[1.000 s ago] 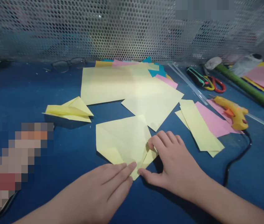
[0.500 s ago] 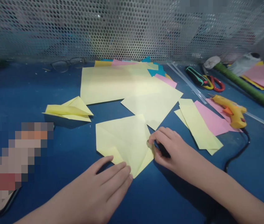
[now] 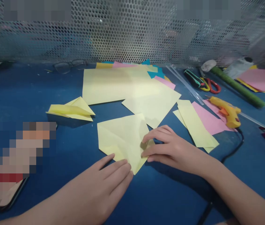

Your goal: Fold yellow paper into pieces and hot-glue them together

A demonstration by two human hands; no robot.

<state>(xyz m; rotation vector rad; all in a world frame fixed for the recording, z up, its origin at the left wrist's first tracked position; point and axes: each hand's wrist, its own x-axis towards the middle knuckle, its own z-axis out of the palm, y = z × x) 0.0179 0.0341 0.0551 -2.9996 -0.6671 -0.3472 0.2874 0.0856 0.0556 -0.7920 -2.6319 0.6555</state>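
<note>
A pale yellow sheet of paper [image 3: 120,134] with creases and folded-in lower corners lies in front of me, its point toward me. My left hand [image 3: 99,184] rests flat at its lower left edge, fingers stretched out and fingertips on the folded flap. My right hand [image 3: 167,147] is at the right edge, fingers apart and bent, with fingertips touching the right flap. A folded yellow paper plane [image 3: 72,109] sits to the left. Beyond the creased sheet lie a larger yellow sheet [image 3: 106,86] and a second sheet turned at an angle [image 3: 153,103].
Yellow strips [image 3: 193,125] and pink paper [image 3: 207,118] lie to the right, near a yellow glue gun [image 3: 228,111] with its cord. Farther back are scissors [image 3: 213,86], a cutter [image 3: 193,78], a green stick [image 3: 237,87] and eyeglasses [image 3: 69,65]. Behind stands a perforated metal panel [image 3: 132,31].
My right hand has shifted slightly left over the right flap, and its fingers, curled at the edge before, are spread apart. My left hand stays at the lower left edge.
</note>
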